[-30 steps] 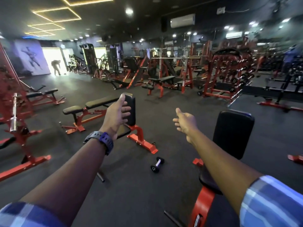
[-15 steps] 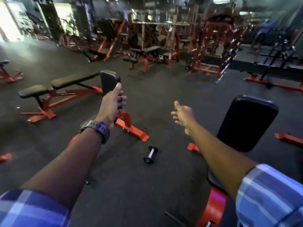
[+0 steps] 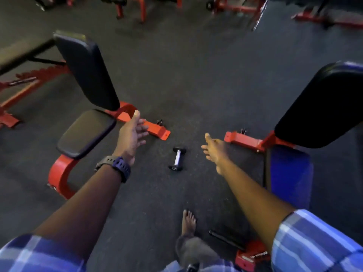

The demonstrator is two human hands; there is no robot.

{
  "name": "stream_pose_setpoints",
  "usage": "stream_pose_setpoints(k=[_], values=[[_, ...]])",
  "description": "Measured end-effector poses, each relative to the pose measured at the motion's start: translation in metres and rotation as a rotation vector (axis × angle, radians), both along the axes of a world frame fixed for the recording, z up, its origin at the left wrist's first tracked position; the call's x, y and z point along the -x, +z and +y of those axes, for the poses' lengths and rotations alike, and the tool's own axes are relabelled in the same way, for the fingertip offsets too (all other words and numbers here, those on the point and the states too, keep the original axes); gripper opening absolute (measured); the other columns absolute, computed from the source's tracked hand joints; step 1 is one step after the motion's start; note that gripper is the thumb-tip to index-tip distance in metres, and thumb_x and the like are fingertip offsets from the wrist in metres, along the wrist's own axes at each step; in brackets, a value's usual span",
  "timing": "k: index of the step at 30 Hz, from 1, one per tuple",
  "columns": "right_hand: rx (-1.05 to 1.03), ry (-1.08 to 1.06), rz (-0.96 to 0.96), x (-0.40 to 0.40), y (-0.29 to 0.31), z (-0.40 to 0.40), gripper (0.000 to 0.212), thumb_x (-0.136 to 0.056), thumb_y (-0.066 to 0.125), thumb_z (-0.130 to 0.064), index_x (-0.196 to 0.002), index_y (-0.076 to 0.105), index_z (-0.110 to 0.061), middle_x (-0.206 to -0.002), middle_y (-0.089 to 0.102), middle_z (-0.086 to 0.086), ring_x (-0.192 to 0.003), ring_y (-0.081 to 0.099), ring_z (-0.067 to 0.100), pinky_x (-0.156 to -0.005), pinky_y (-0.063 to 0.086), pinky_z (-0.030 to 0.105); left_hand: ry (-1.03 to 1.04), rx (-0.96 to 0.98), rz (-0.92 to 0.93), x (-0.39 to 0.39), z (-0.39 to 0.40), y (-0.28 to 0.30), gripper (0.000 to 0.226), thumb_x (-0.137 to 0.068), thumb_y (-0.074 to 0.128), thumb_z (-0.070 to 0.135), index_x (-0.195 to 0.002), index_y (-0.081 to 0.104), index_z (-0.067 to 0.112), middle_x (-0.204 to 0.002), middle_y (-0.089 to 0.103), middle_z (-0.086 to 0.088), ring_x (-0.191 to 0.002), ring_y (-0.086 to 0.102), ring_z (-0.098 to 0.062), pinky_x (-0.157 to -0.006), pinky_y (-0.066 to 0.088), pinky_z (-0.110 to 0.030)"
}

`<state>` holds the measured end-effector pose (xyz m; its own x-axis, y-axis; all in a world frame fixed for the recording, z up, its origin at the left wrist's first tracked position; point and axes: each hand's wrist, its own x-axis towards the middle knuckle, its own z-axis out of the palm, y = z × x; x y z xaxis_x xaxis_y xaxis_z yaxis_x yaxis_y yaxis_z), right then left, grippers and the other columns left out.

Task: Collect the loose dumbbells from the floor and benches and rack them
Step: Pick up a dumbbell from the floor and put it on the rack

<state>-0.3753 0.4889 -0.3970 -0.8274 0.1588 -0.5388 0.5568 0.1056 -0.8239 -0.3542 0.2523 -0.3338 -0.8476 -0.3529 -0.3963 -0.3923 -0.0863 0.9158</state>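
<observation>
- Dumbbell (image 3: 177,159): small, black-ended with a pale handle, lying on the dark floor (image 3: 196,75) between two benches.
- Left hand (image 3: 132,135): stretched forward, fingers loosely spread, empty, above the red foot of the left bench (image 3: 86,130).
- Right hand (image 3: 214,149): extended, fingers loose, holding nothing, near the dumbbell but apart from it.
- Right bench (image 3: 322,107): black backrest raised.
- Bare foot (image 3: 189,222): planted on the floor.

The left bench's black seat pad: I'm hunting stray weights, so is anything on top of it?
Nothing lies on the black padded seat; its top is fully visible. The only loose small black-ended dumbbell is on the floor.
</observation>
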Motion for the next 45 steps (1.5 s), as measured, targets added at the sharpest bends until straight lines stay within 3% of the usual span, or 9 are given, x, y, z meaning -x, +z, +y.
stream_pose_setpoints(k=[5, 9, 19, 25, 30, 33, 35, 38, 45], values=[[-0.016, 0.010, -0.143, 0.060, -0.068, -0.027, 0.065, -0.100, 0.048, -0.046, -0.123, 0.055, 0.014, -0.119, 0.068, 0.027, -0.087, 0.062, 0.032, -0.095, 0.053, 0.055, 0.037, -0.125, -0.166, 0.070, -0.009, -0.073, 0.045, -0.097, 0.040, 0.063, -0.102, 0.061, 0.023, -0.107, 0.066, -0.002, -0.100, 0.062, -0.021, -0.085, 0.047, -0.038], [-0.016, -0.010, -0.259, 0.111, -0.118, -0.050, 0.066, -0.100, 0.048, -0.047, -0.128, 0.052, 0.013, -0.124, 0.064, 0.029, -0.118, 0.060, 0.048, -0.102, 0.047, 0.061, 0.053, -0.218, -0.257, 0.122, -0.019, -0.135, 0.049, -0.096, 0.041, 0.064, -0.106, 0.062, 0.021, -0.111, 0.065, -0.004, -0.103, 0.062, -0.022, -0.096, 0.046, -0.042], [0.040, -0.110, -0.488, 0.228, -0.310, -0.098, 0.046, -0.099, 0.047, -0.051, -0.109, 0.061, -0.009, -0.120, 0.069, 0.016, -0.081, 0.060, 0.016, -0.070, 0.049, 0.030, 0.158, -0.447, -0.524, 0.228, -0.038, -0.337, 0.063, -0.096, 0.040, 0.064, -0.126, 0.053, 0.011, -0.128, 0.058, -0.011, -0.120, 0.056, -0.029, -0.101, 0.044, -0.043], [0.118, -0.081, -0.631, 0.274, -0.461, -0.127, 0.058, -0.100, 0.044, -0.050, -0.132, 0.056, -0.003, -0.134, 0.063, 0.019, -0.125, 0.059, 0.034, -0.095, 0.052, 0.041, 0.342, -0.603, -0.679, 0.246, -0.020, -0.490, 0.081, -0.096, 0.045, 0.062, -0.147, 0.040, -0.001, -0.146, 0.044, -0.019, -0.136, 0.043, -0.034, -0.111, 0.037, -0.042], [0.034, -0.059, -0.631, 0.313, -0.585, -0.141, 0.038, -0.097, 0.053, -0.037, -0.119, 0.063, -0.007, -0.112, 0.067, 0.013, -0.101, 0.066, 0.028, -0.089, 0.056, 0.041, 0.520, -0.592, -0.794, 0.252, -0.006, -0.625, 0.070, -0.100, 0.042, 0.055, -0.154, 0.033, 0.011, -0.083, 0.044, 0.000, -0.067, 0.041, -0.013, -0.057, 0.035, -0.025], [-0.004, -0.038, -0.673, 0.323, -0.641, -0.150, 0.016, -0.095, 0.053, -0.026, -0.100, 0.059, -0.012, -0.082, 0.053, 0.002, -0.070, 0.050, 0.018, -0.059, 0.042, 0.032, 0.524, -0.709, -0.807, 0.254, -0.003, -0.680, 0.063, -0.104, 0.033, 0.051, -0.146, 0.045, 0.007, -0.123, 0.061, -0.014, -0.096, 0.060, -0.028, -0.086, 0.050, -0.038], [0.025, -0.018, -0.702, 0.324, -0.675, -0.159, 0.027, -0.092, 0.055, -0.021, -0.116, 0.057, -0.008, -0.088, 0.056, 0.006, -0.080, 0.052, 0.022, -0.068, 0.042, 0.033, 0.583, -0.775, -0.807, 0.256, -0.004, -0.707, 0.062, -0.105, 0.030, 0.049, -0.140, 0.051, 0.002, -0.140, 0.055, -0.020, -0.113, 0.060, -0.033, -0.096, 0.049, -0.043], [0.138, -0.047, -0.695, 0.329, -0.703, -0.172, 0.033, -0.087, 0.060, -0.016, -0.117, 0.059, -0.002, -0.101, 0.060, 0.013, -0.089, 0.056, 0.026, -0.073, 0.047, 0.036, 0.681, -0.843, -0.798, 0.264, -0.007, -0.730, 0.063, -0.105, 0.034, 0.048, -0.144, 0.045, 0.000, -0.142, 0.052, -0.022, -0.122, 0.057, -0.033, -0.104, 0.046, -0.045], [0.155, -0.073, -0.669, 0.347, -0.692, -0.176, 0.008, -0.082, 0.065, -0.011, -0.076, 0.060, -0.011, -0.070, 0.051, 0.001, -0.064, 0.050, 0.013, -0.063, 0.045, 0.026, 0.714, -0.894, -0.855, 0.295, -0.006, -0.709, 0.064, -0.103, 0.033, 0.047, -0.150, 0.034, 0.003, -0.140, 0.050, -0.026, -0.122, 0.056, -0.042, -0.106, 0.043, -0.056]])
